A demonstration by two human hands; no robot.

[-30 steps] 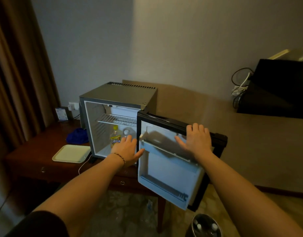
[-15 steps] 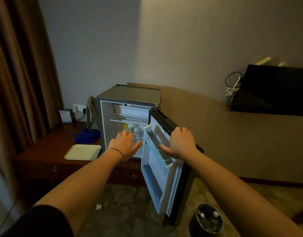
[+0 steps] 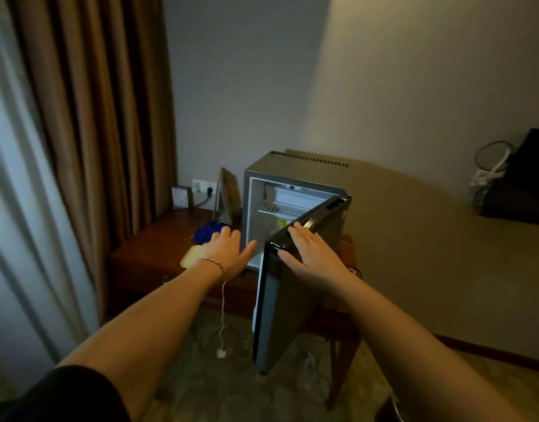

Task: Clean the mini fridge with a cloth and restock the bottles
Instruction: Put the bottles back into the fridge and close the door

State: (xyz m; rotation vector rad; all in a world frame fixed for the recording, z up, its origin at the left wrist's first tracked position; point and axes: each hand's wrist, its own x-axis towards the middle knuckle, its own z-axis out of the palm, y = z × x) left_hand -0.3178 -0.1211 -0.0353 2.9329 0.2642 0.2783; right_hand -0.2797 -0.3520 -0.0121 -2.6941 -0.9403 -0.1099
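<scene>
A small grey mini fridge stands on a dark wooden desk. Its black door stands partly swung in, and its outer face is toward me. My right hand presses flat against the door's upper outer face, fingers straight. My left hand hovers open just left of the door's edge, in front of the fridge opening, holding nothing. Inside I see a wire shelf and the yellow label of a bottle. A blue cloth lies on the desk to the fridge's left.
A pale tray lies on the desk, partly behind my left wrist. A white cable hangs off the desk to the floor. Brown curtains hang at left. A framed card, a wall socket and a dark TV are also in view.
The fridge door has swung from wide open toward the fridge, so its black outer face now shows. My right hand went from the door's top edge to its outer face.
</scene>
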